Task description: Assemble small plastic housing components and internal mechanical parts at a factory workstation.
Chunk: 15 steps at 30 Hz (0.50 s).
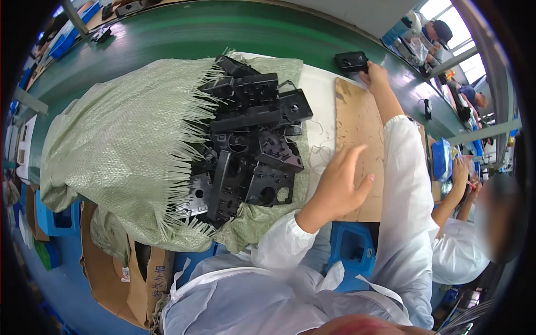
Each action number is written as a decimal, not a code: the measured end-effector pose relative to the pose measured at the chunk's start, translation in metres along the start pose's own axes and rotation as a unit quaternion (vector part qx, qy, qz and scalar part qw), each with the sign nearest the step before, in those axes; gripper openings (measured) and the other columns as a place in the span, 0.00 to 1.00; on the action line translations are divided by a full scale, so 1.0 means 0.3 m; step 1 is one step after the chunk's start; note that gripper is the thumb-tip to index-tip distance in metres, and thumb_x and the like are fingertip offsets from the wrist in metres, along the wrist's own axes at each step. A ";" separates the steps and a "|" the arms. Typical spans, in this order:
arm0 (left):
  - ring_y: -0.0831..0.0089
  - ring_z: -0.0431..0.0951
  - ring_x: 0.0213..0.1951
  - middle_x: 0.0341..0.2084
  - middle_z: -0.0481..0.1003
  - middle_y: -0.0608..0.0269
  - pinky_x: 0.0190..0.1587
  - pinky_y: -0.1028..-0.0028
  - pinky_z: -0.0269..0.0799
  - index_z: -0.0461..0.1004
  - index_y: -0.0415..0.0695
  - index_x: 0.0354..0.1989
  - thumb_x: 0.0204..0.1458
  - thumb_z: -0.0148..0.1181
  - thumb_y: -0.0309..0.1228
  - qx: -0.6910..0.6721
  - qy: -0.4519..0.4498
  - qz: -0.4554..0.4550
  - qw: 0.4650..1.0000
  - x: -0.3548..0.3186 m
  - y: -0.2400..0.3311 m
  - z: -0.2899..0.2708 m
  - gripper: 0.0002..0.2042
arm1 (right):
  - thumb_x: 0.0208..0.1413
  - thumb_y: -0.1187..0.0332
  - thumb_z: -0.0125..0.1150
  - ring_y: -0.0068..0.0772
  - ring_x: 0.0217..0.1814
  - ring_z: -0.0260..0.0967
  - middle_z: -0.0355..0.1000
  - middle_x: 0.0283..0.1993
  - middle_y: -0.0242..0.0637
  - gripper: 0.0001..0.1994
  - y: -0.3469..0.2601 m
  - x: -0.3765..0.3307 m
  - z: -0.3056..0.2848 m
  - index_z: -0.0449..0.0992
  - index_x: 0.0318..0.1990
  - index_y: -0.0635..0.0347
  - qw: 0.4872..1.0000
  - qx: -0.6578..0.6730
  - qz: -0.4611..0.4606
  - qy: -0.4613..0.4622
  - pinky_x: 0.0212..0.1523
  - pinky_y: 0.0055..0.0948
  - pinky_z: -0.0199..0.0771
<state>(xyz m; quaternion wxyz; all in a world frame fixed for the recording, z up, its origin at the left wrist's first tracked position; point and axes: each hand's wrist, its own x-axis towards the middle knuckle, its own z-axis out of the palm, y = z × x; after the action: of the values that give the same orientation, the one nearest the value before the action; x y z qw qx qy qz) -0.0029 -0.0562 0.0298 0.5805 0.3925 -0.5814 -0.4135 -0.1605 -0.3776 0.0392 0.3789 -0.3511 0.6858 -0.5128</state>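
At the far right of the work area, my right hand (375, 77) reaches over the green belt, fingers at the near corner of a black plastic housing (350, 61) that rests there. My left hand (339, 183) hovers over the near part of a brown board (357, 139), fingers apart and nothing in it. To its left, several black plastic housings (273, 148) with round holes and posts lie in a jumbled heap. They spill from the frayed mouth of a pale green woven sack (128, 128).
A green conveyor belt (212, 28) runs along the far side, with a small black part (427, 109) farther right. An open cardboard box (109, 279) and blue stools (350, 245) stand below. Beside me on the right, a co-worker's hands (460, 178) work near a blue bin (441, 159).
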 end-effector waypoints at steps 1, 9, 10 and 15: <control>0.53 0.74 0.50 0.49 0.71 0.45 0.54 0.63 0.69 0.66 0.35 0.56 0.50 0.60 0.28 0.002 0.004 0.001 1.000 0.000 0.001 0.003 0.23 | 0.59 0.67 0.54 0.53 0.53 0.70 0.73 0.46 0.54 0.15 -0.012 0.017 -0.002 0.71 0.47 0.70 1.000 0.000 -0.001 -0.004 0.56 0.49 0.71; 0.58 0.78 0.41 0.38 0.76 0.51 0.46 0.67 0.72 0.72 0.35 0.42 0.53 0.55 0.23 -0.043 0.019 -0.017 0.999 0.000 -0.005 -0.007 0.09 | 0.58 0.58 0.60 0.29 0.54 0.71 0.74 0.53 0.41 0.23 -0.199 -0.496 0.163 0.73 0.57 0.61 0.778 -0.241 -0.392 -0.427 0.56 0.30 0.69; 0.59 0.78 0.39 0.37 0.76 0.51 0.44 0.67 0.73 0.73 0.35 0.40 0.53 0.54 0.22 -0.058 0.002 -0.027 0.998 0.004 0.008 0.001 0.08 | 0.57 0.58 0.63 0.30 0.53 0.71 0.75 0.52 0.41 0.24 -0.210 -0.602 0.158 0.73 0.57 0.62 0.742 -0.229 -0.391 -0.494 0.56 0.31 0.69; 0.58 0.79 0.36 0.35 0.77 0.49 0.40 0.67 0.73 0.74 0.34 0.40 0.54 0.53 0.21 -0.027 0.049 0.010 0.998 0.003 -0.022 0.006 0.08 | 0.57 0.62 0.63 0.34 0.37 0.74 0.76 0.35 0.46 0.18 -0.160 -0.826 0.239 0.74 0.50 0.63 0.666 -0.307 -0.478 -0.483 0.41 0.33 0.74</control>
<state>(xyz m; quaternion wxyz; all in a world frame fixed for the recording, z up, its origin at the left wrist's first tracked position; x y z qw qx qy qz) -0.0048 -0.0593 0.0240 0.6228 0.3902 -0.5450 -0.4036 0.0225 -0.2042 0.1118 0.2302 -0.9258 0.2639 -0.1425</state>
